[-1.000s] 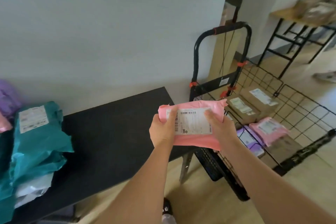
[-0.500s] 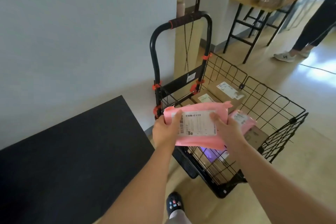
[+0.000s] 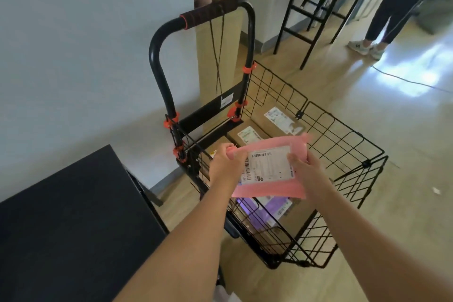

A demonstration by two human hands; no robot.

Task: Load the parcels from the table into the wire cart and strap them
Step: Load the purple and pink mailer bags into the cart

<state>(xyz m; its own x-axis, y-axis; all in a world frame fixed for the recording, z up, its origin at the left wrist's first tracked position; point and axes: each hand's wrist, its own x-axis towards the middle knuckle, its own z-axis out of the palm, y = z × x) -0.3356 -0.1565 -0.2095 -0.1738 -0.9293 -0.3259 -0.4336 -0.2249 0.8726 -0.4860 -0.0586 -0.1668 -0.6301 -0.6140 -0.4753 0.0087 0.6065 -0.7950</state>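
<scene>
Loading step: the left hand (image 3: 224,167) and right hand (image 3: 307,170) both grip a pink poly mailer (image 3: 267,169), held above the wire cart (image 3: 343,135) and its cardboard boxes (image 3: 277,120); next, I judge, lower it in and let go

The pink plastic mailer bag (image 3: 269,190) looks smooth and a little shiny, and its white paper label (image 3: 268,165) is matt. The black wire cart (image 3: 153,56) is painted metal. The brown cardboard boxes (image 3: 259,115) look dull. The black table top (image 3: 73,216) is matt.
</scene>
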